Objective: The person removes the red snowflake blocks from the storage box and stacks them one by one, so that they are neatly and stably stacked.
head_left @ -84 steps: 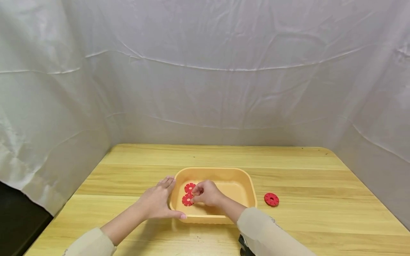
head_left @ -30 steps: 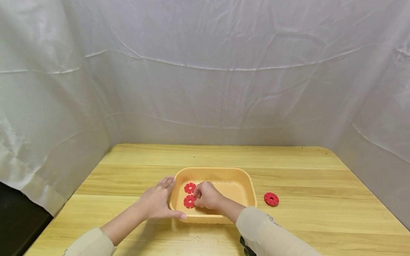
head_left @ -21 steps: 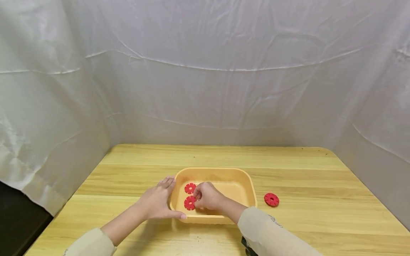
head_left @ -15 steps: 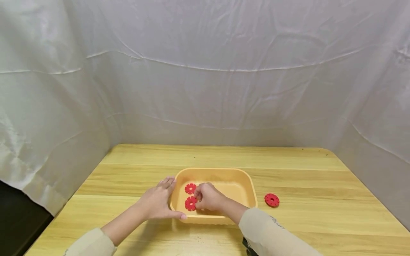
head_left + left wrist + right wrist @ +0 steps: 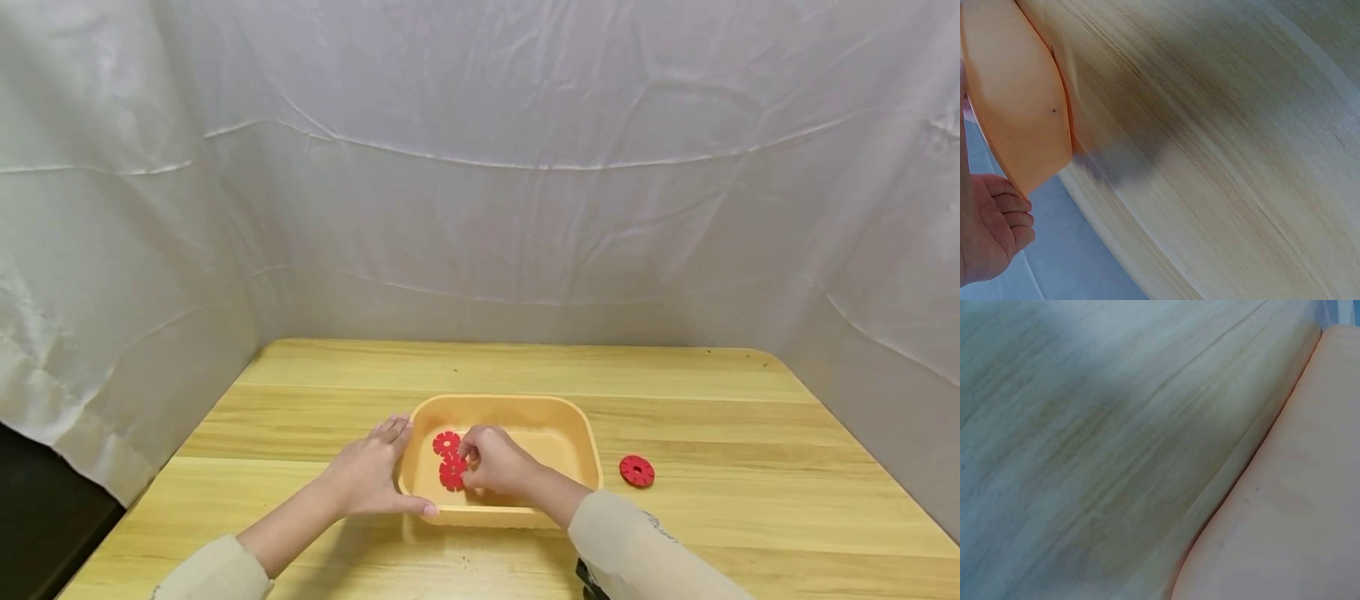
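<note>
An orange plastic tub point(image 5: 585, 442) stands on the wooden table. Inside it at the left lie two red notched discs, one point(image 5: 446, 442) farther back and one point(image 5: 452, 472) nearer. My right hand point(image 5: 491, 461) is inside the tub, its curled fingers pinching the nearer disc. My left hand point(image 5: 369, 475) lies flat against the tub's left outer wall, fingers straight and thumb along the front corner. In the left wrist view the tub wall point(image 5: 1016, 119) and my left hand point(image 5: 991, 234) show. The right wrist view shows only the tub's wall point(image 5: 1291, 512) and wood.
A third red disc point(image 5: 637, 471) with a centre hole lies on the table point(image 5: 675, 533) right of the tub. White cloth point(image 5: 480, 167) walls in the back and both sides. A dark object point(image 5: 585, 579) sits at the table's front edge under my right sleeve.
My right hand has slid the nearer red disc slightly right and toward me inside the tub. The left hand and the tub have stayed put.
</note>
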Demonstrator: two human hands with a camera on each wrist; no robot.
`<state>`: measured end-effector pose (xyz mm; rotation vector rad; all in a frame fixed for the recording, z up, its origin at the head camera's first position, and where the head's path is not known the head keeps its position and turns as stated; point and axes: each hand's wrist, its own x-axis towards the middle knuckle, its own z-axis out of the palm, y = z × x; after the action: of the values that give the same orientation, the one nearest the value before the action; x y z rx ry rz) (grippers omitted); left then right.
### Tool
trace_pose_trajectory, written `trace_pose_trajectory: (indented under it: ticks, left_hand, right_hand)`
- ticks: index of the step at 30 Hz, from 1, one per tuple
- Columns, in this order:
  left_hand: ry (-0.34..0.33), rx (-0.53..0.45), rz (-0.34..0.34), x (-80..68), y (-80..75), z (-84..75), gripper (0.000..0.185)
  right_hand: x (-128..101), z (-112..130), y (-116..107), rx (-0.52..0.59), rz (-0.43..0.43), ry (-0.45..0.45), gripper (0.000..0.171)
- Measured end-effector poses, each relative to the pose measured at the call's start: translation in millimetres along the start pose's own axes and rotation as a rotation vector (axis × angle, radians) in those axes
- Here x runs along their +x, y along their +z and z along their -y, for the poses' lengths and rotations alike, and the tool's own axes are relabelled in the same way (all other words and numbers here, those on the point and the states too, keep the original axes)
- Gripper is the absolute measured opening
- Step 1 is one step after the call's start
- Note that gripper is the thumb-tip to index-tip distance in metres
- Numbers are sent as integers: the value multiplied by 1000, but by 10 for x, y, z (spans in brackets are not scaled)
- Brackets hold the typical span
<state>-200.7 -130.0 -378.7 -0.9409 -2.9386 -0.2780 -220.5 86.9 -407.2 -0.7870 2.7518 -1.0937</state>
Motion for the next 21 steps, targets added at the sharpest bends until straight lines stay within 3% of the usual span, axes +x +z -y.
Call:
trace_pose_trajectory:
  ticks: [17,21]
  left_hand:
    - [-12,10,8,1,4,2,116]
    - [-14,13,12,4,3,-1,115]
  right_hand:
    - [-62,-18,-166,-13,-42,-7,15]
    - [-74,-25,-207,-31,-68,-45,17]
